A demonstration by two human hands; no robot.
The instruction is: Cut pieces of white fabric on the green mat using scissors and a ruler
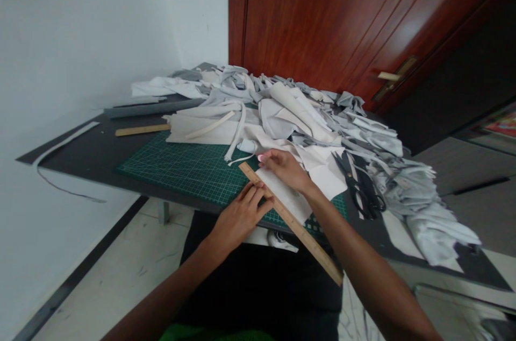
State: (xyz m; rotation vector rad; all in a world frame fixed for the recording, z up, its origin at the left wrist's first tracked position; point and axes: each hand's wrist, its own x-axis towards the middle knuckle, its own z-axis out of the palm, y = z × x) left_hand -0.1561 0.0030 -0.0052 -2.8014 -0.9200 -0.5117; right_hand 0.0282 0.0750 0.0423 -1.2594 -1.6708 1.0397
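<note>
My left hand (242,217) presses its fingers across a long wooden ruler (288,217), which lies slanted over a pale sheet of leather-like material (280,194) and runs past the table's front edge. My right hand (284,168) rests fingertips-down on that sheet, just beyond the ruler's upper end. The sheet lies partly on a green gridded cutting mat (181,174). Black-handled scissors (357,185) lie to the right of my right hand. Behind my hands spreads a large heap of white and grey offcuts (306,115).
A shorter wooden ruler (142,129) and a long grey strip (153,108) lie on the dark table (76,155) at the left. A white wall (80,45) bounds the left side, and a red-brown wooden door (322,13) stands behind the table.
</note>
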